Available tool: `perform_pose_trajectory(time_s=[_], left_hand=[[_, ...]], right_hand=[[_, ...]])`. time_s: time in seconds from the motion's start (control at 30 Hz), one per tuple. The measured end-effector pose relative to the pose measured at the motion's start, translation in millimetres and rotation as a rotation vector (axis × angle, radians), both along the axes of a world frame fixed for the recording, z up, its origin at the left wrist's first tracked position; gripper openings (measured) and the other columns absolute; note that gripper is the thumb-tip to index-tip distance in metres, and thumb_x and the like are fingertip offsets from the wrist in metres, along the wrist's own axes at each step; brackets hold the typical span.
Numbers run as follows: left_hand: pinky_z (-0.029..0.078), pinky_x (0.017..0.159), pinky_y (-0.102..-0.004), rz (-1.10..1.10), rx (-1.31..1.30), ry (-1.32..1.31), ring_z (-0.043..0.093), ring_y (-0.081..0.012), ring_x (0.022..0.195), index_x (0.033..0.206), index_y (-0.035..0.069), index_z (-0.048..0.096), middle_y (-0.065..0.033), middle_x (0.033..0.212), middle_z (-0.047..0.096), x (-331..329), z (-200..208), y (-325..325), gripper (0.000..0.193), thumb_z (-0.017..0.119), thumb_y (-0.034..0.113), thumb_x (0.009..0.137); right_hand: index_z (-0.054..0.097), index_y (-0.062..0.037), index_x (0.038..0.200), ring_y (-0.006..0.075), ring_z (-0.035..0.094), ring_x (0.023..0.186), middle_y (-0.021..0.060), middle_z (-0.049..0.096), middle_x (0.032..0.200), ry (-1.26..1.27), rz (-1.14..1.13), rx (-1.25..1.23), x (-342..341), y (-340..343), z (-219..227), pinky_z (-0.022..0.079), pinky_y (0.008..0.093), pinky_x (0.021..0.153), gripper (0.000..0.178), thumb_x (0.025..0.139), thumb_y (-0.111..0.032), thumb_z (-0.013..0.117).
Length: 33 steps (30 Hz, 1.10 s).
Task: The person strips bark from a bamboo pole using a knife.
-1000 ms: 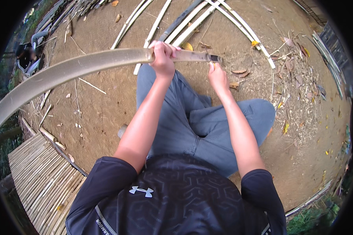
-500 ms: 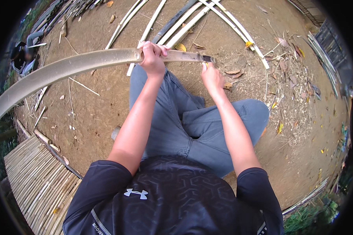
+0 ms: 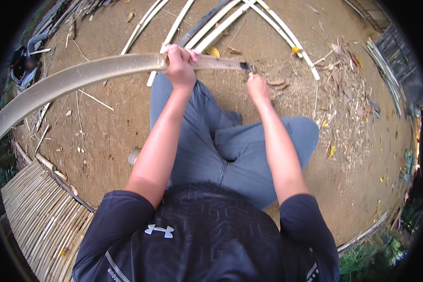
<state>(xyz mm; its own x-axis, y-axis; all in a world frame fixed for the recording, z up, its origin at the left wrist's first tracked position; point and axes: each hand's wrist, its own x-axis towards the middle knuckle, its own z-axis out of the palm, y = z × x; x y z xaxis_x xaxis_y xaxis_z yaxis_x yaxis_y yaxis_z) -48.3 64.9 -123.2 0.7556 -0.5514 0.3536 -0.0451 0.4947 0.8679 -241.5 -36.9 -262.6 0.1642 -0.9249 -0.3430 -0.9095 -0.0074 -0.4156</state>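
Head view: left hand (image 3: 180,66) wrapped firmly round long bent strip (image 3: 122,63), just above crossed legs (image 3: 190,136). Strip passes through grip: longer part sweeps out to person's left, shorter, dark-tipped part points right. Right hand (image 3: 258,87) just below dark tip, fingers curled into fist; cannot tell whether fist touches strip or grips something small. Pale strips (image 3: 222,28) on ground beyond hands; slatted platform (image 3: 44,221) at lower left.

Long split bamboo (image 3: 91,72), pale brown, darkened near right end, held crosswise above ground.
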Motion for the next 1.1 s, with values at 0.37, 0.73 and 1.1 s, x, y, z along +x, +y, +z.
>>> perform_pose_trajectory(time_s=[0.37,0.73,1.1], left_hand=[[0.055,0.061,-0.0412,-0.006,-0.081,0.047,0.047,-0.0174,0.047,0.057,0.009,0.033,-0.0051,0.054,0.036,7.5,-6.8,0.2,0.041,0.039,0.012,0.097],[0.055,0.061,-0.0403,-0.030,-0.073,0.008,0.047,-0.0160,0.047,0.059,0.009,0.035,-0.0038,0.053,0.036,1.5,-5.2,3.9,0.038,0.039,0.012,0.097],[0.055,0.061,-0.0404,-0.042,-0.080,-0.056,0.047,-0.0163,0.048,0.058,0.007,0.033,-0.0047,0.053,0.037,5.8,-4.1,-1.4,0.039,0.038,0.013,0.097]], right_hand=[[0.064,-0.0066,0.120,0.0413,0.060,0.115,0.0236,0.064,0.120,0.066,-0.044,0.099,-0.1,-12.8,-0.8,0.047,0.0512,0.095,0.049,0.100,-0.045,0.039],[0.065,-0.0018,0.119,0.0404,0.059,0.117,0.0245,0.062,0.123,0.025,-0.092,0.153,-8.1,-10.6,-23.0,0.046,0.0500,0.099,0.051,0.100,-0.042,0.039],[0.066,-0.0096,0.115,0.0385,0.065,0.108,0.0224,0.068,0.113,0.033,-0.040,0.011,18.3,-16.7,-3.5,0.050,0.0500,0.092,0.044,0.101,-0.043,0.041]])
